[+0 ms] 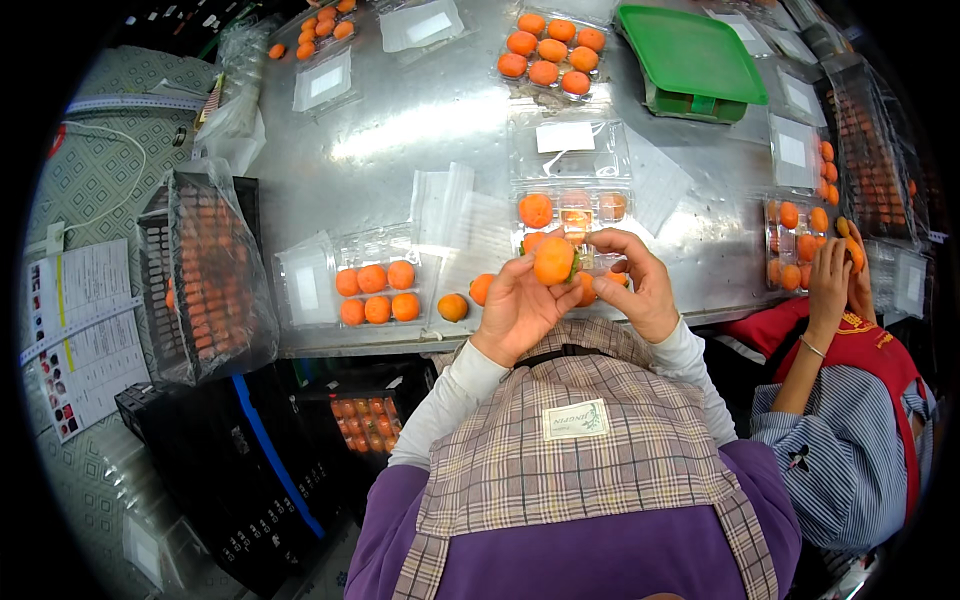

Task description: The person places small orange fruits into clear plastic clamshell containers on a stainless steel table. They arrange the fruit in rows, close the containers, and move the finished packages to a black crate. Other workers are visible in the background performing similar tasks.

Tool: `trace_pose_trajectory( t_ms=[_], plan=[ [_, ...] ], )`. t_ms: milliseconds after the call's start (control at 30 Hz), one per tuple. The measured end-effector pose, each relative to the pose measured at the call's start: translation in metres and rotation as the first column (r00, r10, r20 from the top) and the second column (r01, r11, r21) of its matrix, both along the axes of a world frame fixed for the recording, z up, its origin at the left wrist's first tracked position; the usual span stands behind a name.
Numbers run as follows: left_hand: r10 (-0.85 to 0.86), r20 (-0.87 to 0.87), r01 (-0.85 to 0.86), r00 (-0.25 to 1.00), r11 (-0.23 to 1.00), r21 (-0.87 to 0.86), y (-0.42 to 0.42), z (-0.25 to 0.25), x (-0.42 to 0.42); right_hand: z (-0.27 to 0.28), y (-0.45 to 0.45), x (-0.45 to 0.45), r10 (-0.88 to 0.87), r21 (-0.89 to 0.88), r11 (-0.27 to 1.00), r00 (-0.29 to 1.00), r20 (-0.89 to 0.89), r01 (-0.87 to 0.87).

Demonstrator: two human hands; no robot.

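An orange persimmon [553, 261] with a green calyx on its right side rests in the fingers of my left hand [514, 311]. Beside it my right hand [641, 289] is raised, thumb and forefinger spread apart with nothing seen between them. Behind both hands lies a transparent plastic clamshell [626, 161], its lid folded back and bearing a white label. A persimmon [535, 211] sits in its far left cup; my hands partly hide its near cups. More loose persimmons [452, 307] lie along the table's front edge, just left of my left hand.
A clamshell with several persimmons [373, 278] stands to the left, another [553, 50] at the back. A green lidded box [690, 56] is at the back right. Bagged crates of fruit [217, 277] flank the steel table [360, 150]. At right, a co-worker's hands [829, 281] hold fruit.
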State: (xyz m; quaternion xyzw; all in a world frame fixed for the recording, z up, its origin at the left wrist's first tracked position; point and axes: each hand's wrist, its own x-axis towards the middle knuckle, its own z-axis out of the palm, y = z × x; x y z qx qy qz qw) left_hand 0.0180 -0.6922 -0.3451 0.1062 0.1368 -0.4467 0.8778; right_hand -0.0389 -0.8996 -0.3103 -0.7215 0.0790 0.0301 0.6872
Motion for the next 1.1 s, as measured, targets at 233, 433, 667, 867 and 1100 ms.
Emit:
trace_pose_trajectory(
  t_ms=[233,433,667,867,1100],
  plan=[
    [-0.062,0.153,-0.01,0.986,0.904,0.427,-0.005,0.011,-0.001,0.004,0.007,0.007,0.105,-0.452,0.892,0.961,0.257,0.023],
    [-0.185,0.3,-0.025,0.936,0.814,0.581,-0.008,0.008,-0.006,0.0,0.0,0.013,0.31,-0.515,0.832,0.942,0.124,-0.206],
    [-0.149,0.277,-0.021,0.949,0.849,0.528,-0.006,0.016,0.0,0.006,0.005,0.008,0.085,-0.046,0.995,0.992,-0.091,-0.089],
    [-0.187,0.319,-0.036,0.929,0.813,0.581,-0.008,0.02,0.0,0.004,0.002,0.008,0.115,-0.285,0.951,0.993,-0.023,-0.117],
    [-0.14,0.322,-0.067,0.936,0.83,0.553,-0.008,0.022,0.001,0.009,0.006,0.011,0.099,-0.334,0.937,0.995,-0.018,-0.099]
  ],
)
